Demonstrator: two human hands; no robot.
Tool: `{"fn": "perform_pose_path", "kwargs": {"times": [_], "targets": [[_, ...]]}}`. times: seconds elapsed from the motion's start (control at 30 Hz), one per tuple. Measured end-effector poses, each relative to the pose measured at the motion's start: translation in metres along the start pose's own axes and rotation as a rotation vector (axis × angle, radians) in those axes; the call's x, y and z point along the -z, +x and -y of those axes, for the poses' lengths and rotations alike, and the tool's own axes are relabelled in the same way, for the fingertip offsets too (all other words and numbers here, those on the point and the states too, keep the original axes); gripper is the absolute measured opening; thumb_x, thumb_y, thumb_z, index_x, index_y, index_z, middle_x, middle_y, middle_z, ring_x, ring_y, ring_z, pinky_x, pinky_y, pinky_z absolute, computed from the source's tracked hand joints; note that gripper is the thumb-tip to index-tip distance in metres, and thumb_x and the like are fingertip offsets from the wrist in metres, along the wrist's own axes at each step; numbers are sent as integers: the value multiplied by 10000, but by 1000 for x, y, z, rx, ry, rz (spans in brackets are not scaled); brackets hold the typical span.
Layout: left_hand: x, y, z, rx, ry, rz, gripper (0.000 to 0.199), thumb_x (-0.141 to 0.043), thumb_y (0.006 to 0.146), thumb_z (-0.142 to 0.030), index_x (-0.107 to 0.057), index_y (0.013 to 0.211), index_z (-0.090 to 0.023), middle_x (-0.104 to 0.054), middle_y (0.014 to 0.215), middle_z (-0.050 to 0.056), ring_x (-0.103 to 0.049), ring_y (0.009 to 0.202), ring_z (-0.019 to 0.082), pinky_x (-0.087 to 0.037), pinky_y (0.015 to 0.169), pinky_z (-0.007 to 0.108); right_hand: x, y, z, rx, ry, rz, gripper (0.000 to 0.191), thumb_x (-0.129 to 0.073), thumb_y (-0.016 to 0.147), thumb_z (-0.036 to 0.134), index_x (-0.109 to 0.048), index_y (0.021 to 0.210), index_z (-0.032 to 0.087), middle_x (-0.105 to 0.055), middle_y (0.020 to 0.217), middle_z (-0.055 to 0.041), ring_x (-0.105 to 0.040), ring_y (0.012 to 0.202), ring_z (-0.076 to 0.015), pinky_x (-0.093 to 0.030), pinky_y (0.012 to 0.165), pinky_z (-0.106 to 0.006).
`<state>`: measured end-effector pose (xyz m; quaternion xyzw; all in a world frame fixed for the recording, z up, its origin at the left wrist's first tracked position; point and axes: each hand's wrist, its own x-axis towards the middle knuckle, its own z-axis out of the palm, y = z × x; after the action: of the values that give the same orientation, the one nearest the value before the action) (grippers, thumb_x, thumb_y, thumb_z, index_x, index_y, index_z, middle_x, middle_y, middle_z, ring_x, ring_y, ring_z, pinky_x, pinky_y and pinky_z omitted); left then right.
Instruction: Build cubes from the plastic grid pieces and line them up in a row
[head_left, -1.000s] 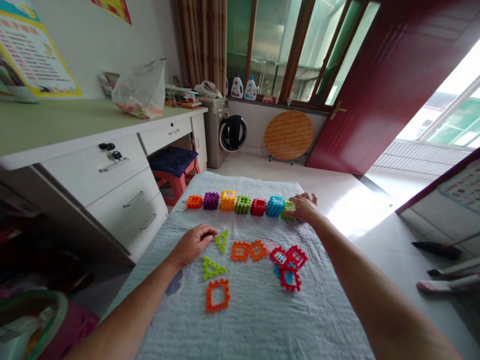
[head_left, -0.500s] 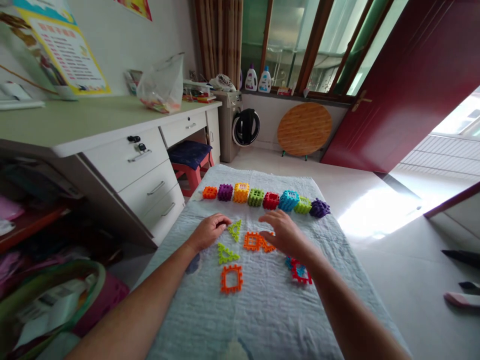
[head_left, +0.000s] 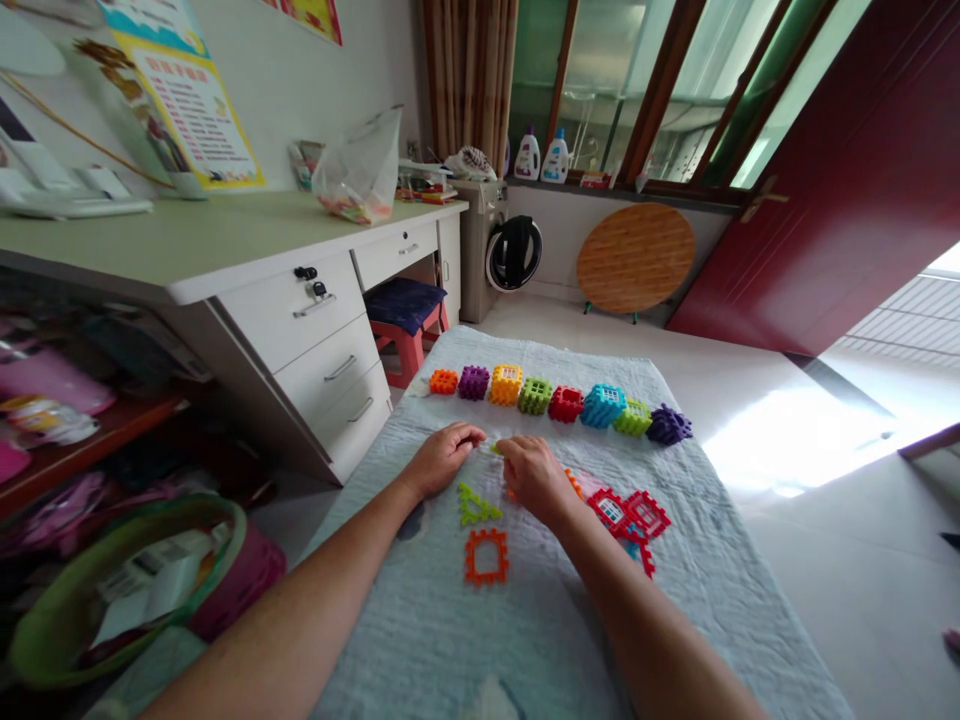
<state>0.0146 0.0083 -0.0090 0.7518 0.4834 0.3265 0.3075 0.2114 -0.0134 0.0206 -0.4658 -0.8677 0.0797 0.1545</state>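
Right hand (head_left: 531, 475) is palm down over the middle of the cloth-covered desk (head_left: 450, 640), fingertips at a lime piece (head_left: 495, 450). Only a sliver of that piece shows, in the gap between the two hands. Right fingers are bent and close together — can't tell if they're clamped on it, the hand hides too much.

Left hand (head_left: 448, 458) sits just left of the piece, low over the cloth, fingers curled and together. Can't tell if anything is under them.

Nearer the person: a lime triangle (head_left: 480, 515) lying flat, orange square frame (head_left: 486, 577) just below it. An edge of some orange plastic (head_left: 574, 484) pokes out beside the right hand, rest covered. To its right, red frames (head_left: 647, 515) in a cluster, blue bit (head_left: 632, 549) showing through, right forearm (head_left: 637, 610) close by.

Far side — row of eight blocks, left to right: orange (head_left: 443, 382), purple (head_left: 473, 383), yellow (head_left: 506, 387), green (head_left: 535, 397), red (head_left: 566, 404), blue (head_left: 602, 407), lime (head_left: 633, 418), dark purple (head_left: 670, 425).
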Motion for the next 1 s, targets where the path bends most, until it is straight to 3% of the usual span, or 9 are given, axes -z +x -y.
{"fn": "perform_pose_path", "kwargs": {"times": [0.1, 0.2, 0.27, 0.37, 0.47, 0.57, 0.7, 0.87, 1.0], "targets": [[0, 0, -1, -5, -25, -39, 264, -440, 840, -199, -644, 1007, -191, -631, 1004, 43, -588, 975, 186, -451, 915, 307, -2, -1, -3, -54, 253, -136, 286, -423, 883, 141, -576, 1118, 200, -688, 937, -53, -617, 856, -172, -423, 783, -276], [1, -1, -1, 34, -88, -111, 295, -403, 902, -296, -628, 1060, -188, -625, 1041, 50, -585, 998, 189, -451, 921, 309, -5, 2, 0, -96, 403, -105, 313, -433, 914, 218, -484, 1222, 205, -693, 919, -29, -619, 832, -169, -436, 761, -278], [2, -3, -3, 75, -135, -133, 347, -364, 934, -364, -615, 1096, -187, -627, 1061, 56, -590, 988, 188, -463, 901, 307, -8, 4, 3, -110, 293, -70, 301, -473, 901, 232, -504, 1199, 214, -683, 968, -40, -583, 926, -201, -414, 822, -328], [3, -4, -5, 96, -158, -138, 385, -348, 945, -414, -618, 1103, -189, -627, 1084, 59, -596, 970, 185, -475, 870, 296, -7, 5, 6, -143, 48, -116, 300, -571, 842, 236, -562, 1141, 223, -606, 1172, -81, -464, 1097, -270, -351, 911, -413], [3, -3, -6, 70, -131, -145, 378, -368, 942, -422, -635, 1072, -188, -621, 1082, 58, -585, 1008, 192, -463, 893, 295, 1, 1, 10, -144, -19, -159, 335, -623, 807, 252, -575, 1137, 217, -548, 1220, -97, -417, 1107, -279, -337, 913, -411], [2, -2, -5, 41, -109, -150, 365, -372, 944, -406, -633, 1066, -182, -615, 1065, 56, -576, 1028, 191, -443, 930, 298, 8, -5, 19, -20, -9, -36, 260, -647, 793, 394, -632, 994, 230, -585, 1033, -75, -448, 994, -260, -350, 849, -390], [1, -2, -5, 23, -90, -146, 339, -377, 947, -381, -621, 1065, -178, -607, 1046, 57, -574, 1013, 182, -437, 939, 298, 7, -9, 35, 108, -62, 151, 404, -684, 703, 554, -644, 882, 194, -593, 931, -80, -458, 941, -260, -344, 826, -394], [0, -2, -5, 19, -76, -133, 316, -396, 937, -368, -624, 1046, -177, -611, 1041, 60, -576, 1004, 187, -444, 933, 309, 3, -9, 40, 113, -87, 209, 355, -680, 723, 483, -640, 896, 175, -616, 941, -87, -476, 934, -248, -330, 815, -370], [-1, -1, -4, 19, -71, -131, 311, -403, 929, -368, -630, 1037, -185, -619, 1030, 57, -582, 993, 193, -452, 921, 314, 4, -9, 34, 120, -47, 177, 214, -620, 788, 376, -643, 872, 180, -645, 872, -68, -510, 872, -219, -315, 781, -337]]}}
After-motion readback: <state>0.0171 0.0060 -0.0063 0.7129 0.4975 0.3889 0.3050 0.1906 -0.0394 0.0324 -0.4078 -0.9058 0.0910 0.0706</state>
